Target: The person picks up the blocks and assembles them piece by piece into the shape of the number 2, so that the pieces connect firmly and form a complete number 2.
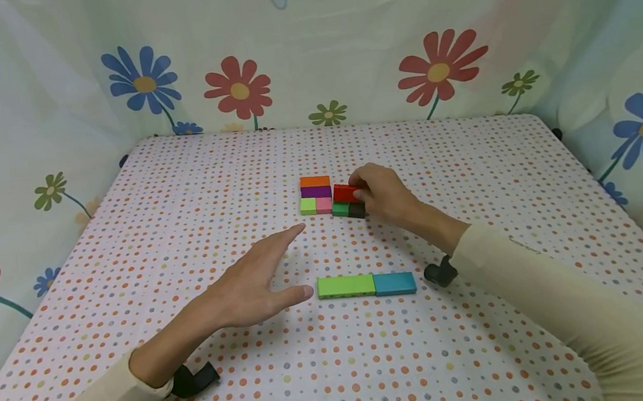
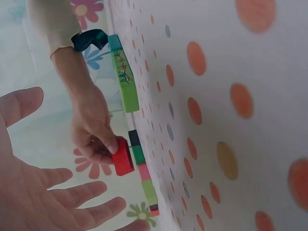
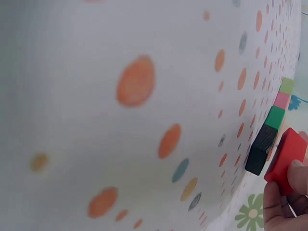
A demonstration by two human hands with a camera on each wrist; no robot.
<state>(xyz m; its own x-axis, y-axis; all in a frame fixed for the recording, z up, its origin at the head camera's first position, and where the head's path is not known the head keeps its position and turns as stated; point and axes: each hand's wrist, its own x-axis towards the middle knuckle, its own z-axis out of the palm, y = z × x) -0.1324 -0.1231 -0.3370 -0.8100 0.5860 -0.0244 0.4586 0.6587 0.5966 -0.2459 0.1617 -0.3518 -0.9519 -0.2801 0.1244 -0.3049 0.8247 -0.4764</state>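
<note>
A red block is pinched between the thumb and fingers of my right hand. It is just above a green block and a black block, which lie end to end; whether it touches them I cannot tell. Left of these are a light green block and a pink block, with purple and orange blocks behind. My left hand hovers over the table with its fingers extended, holding nothing. The right wrist view shows the red block tilted beside the black one.
Nearer me lie a long light green block and a blue block, end to end. The table wears a dotted cloth. A flowered curtain hangs behind it and at both sides.
</note>
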